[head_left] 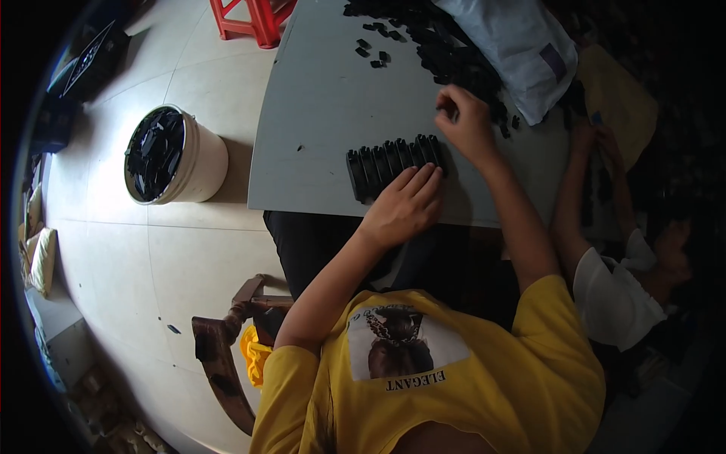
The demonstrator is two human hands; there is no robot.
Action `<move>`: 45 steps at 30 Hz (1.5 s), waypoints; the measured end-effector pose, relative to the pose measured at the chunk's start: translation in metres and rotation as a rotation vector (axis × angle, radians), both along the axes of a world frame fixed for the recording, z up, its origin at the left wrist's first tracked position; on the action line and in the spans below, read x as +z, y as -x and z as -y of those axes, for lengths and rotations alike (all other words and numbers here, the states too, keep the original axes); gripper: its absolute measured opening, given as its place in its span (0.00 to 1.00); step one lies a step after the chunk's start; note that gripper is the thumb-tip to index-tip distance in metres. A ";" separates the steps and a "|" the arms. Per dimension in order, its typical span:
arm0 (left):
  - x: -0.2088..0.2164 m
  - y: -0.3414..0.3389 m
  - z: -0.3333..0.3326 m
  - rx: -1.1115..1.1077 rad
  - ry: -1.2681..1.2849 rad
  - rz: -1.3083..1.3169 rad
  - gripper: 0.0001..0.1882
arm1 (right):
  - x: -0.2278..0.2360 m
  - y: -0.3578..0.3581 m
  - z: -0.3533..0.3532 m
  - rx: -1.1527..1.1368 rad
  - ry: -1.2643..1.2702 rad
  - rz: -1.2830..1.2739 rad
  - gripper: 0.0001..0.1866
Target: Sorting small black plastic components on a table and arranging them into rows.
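Note:
A row of slim black plastic pieces [370, 172] stands side by side on the grey table near its front edge. Across the right part of this row lie the outstretched fingers of my left hand [406, 200]; its thumb is out of sight. My right hand [467, 125] is raised over the table, beyond the row and to its right, with fingers curled in toward the thumb. Whatever is between those fingertips, if anything, I cannot make out. Just past it spreads a heap of loose black pieces [446, 60], with several strays to its left.
A white plastic bag [507, 49] lies against the heap. Left of the table [302, 129], a white bucket [204, 163] full of black pieces stands on the floor. A red stool [257, 26] is beyond, a wooden chair [227, 363] below left. Another person's hands [594, 140] are at right.

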State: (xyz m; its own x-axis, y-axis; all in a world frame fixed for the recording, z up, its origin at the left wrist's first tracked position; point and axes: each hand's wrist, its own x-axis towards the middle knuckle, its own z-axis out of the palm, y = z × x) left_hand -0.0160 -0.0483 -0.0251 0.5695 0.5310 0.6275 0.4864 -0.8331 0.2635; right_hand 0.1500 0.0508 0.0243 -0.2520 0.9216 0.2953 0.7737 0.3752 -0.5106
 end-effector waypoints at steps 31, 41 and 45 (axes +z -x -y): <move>0.000 0.002 0.002 0.035 -0.007 -0.052 0.13 | 0.025 0.007 0.055 0.162 0.054 0.458 0.15; -0.008 0.032 0.009 -0.009 -0.134 -0.136 0.17 | -0.024 0.048 -0.073 0.097 -0.111 0.102 0.15; -0.012 0.030 0.010 0.003 -0.120 -0.146 0.18 | -0.036 0.073 -0.079 -0.036 -0.173 0.395 0.09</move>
State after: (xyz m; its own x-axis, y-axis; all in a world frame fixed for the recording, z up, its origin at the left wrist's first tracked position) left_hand -0.0465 -0.0587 -0.0368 0.6580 0.4589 0.5970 0.5144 -0.8529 0.0888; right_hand 0.0773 0.1295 -0.0117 -0.3450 0.8774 0.3334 0.9114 0.3981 -0.1046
